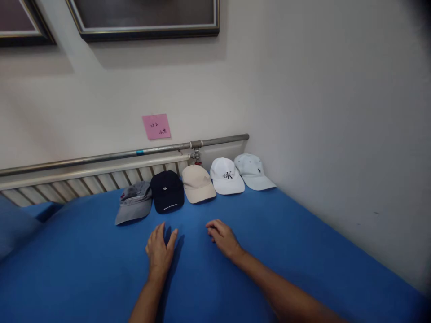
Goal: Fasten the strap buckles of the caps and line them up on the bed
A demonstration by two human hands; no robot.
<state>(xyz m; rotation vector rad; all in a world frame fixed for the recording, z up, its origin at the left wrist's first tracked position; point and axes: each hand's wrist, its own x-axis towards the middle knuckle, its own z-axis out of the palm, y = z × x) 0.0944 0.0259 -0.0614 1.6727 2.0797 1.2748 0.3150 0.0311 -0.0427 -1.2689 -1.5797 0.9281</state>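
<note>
Several baseball caps sit in a row on a blue sheet (198,273), brims toward me. From left to right they are a grey cap (135,202), a black cap (167,192), a beige cap (198,184), a white cap (227,176) with black "CK" letters and a pale blue cap (254,172). My left hand (160,249) is over the sheet just short of the black cap, thumb spread and fingers apart, holding nothing. Nearest the beige and white caps is my right hand (222,237), its fingers loosely bent and nothing seen in them. Neither hand touches a cap.
Behind the caps a radiator (107,181) and a metal pipe (161,149) with a red-handled valve (198,163) run along the wall. A pink note (156,126) and picture frames (151,33) hang above. A blue pillow-like shape (15,224) lies at left; a wall (336,134) bounds the right.
</note>
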